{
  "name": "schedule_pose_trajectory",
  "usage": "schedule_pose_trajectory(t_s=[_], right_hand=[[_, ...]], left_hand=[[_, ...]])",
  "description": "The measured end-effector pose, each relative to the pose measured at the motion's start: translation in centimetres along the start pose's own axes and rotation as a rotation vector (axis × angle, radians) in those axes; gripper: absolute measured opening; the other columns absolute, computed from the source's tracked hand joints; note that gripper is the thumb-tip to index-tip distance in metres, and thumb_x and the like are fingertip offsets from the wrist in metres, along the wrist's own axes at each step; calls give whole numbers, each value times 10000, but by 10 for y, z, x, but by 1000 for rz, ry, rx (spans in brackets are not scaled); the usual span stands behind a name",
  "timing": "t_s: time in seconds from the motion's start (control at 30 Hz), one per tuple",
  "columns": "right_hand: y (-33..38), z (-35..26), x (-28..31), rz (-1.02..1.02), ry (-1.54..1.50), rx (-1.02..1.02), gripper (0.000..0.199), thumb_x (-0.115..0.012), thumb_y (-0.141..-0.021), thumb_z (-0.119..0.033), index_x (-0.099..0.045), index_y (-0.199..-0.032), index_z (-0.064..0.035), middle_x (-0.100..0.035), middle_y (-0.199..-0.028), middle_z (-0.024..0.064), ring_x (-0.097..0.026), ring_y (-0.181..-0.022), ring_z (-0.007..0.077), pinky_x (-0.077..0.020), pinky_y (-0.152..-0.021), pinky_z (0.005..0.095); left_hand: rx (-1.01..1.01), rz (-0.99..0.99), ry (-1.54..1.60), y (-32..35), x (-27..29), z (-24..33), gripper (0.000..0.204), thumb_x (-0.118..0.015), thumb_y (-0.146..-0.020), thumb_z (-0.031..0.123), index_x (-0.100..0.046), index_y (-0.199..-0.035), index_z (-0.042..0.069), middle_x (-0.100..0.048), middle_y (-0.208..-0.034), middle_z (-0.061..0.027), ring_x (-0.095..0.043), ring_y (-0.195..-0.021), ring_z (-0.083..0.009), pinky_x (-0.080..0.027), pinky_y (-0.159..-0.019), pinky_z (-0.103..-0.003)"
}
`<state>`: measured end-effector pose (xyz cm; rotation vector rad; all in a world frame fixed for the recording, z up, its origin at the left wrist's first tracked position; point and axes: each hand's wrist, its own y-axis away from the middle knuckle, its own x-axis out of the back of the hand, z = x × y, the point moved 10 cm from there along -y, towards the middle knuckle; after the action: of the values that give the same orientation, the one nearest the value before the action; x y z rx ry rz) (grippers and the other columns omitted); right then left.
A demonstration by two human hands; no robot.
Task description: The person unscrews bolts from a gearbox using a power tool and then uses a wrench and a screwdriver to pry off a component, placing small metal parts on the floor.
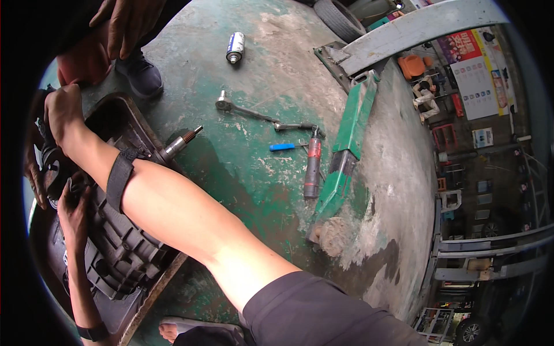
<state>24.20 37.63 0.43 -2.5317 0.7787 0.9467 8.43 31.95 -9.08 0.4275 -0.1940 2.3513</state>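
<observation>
A ribbed metal gearbox housing (124, 248) lies in a rusty-edged tray (154, 294) at the left of the view, its splined shaft (183, 143) sticking out past the rim toward the spray can. The person's right hand (64, 112) is at the far end of the housing, its fingers curled in; what they close on is hidden, so I cannot tell whether it grips anything. The left hand (74, 216) is at the housing's near side, fingers bent around a small dark part, perhaps pinching it, though the shade there is too deep to be sure. A co-worker's hand (36, 173) is beside them at the left rim, and another bare hand (130, 26) hangs above a dark shoe (141, 75).

On the green-painted floor (254, 187) lie a spray can (235, 48), a ratchet wrench (245, 109), a blue-handled tool (283, 147) and a red-and-grey power ratchet (313, 170), just beside a green steel arm (353, 121).
</observation>
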Motion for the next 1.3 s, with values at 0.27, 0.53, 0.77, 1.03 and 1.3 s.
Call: schedule_pose_trajectory(t_s=[0.27, 0.53, 0.77, 1.03, 1.3], right_hand=[[34, 17, -53, -372, 271, 282, 181, -488, -690, 57, -478, -549, -55, -526, -548, 69, -522, -472, 212, -389, -451, 361], [111, -40, -31, -369, 307, 202, 146, -560, -528, 41, -445, -444, 13, -499, -436, 106, -529, -379, 222, -410, -406, 324], [206, -60, 9, -493, 716, 272, 225, -554, -536, -49, -337, -491, -16, -455, -524, 138, -493, -569, 282, -374, -596, 391], [155, -65, 24, -136, 378, 124, 208, -501, -617, -48, -327, -515, 2, -325, -469, 70, -346, -496, 70, -263, -452, 312], [151, -86, 8, -257, 503, 350, 215, -517, -586, -42, -333, -498, 26, -345, -459, 190, -370, -393, 171, -273, -430, 332]], left_hand=[[45, 36, 13, 2, 10, -23, 251, -626, -943, 58, -597, -1166, -55, -669, -1049, -72, -593, -944, -122, -460, -863, -264], [45, 93, 57, 4, 26, -53, 280, -636, -913, 55, -583, -1170, -43, -660, -1010, -67, -615, -931, -137, -479, -870, -260], [-42, 28, -31, 2, 11, -16, 389, -610, -861, -53, -614, -1247, -2, -691, -1088, -106, -644, -985, -165, -508, -914, -301], [110, 94, -355, 4, 19, -12, 391, -631, -842, 110, -610, -1196, -56, -691, -1061, -121, -632, -973, -157, -495, -880, -294], [-10, 15, -149, 5, 11, -4, 332, -616, -847, 93, -597, -1132, -78, -678, -997, -96, -601, -939, -139, -503, -817, -298]])
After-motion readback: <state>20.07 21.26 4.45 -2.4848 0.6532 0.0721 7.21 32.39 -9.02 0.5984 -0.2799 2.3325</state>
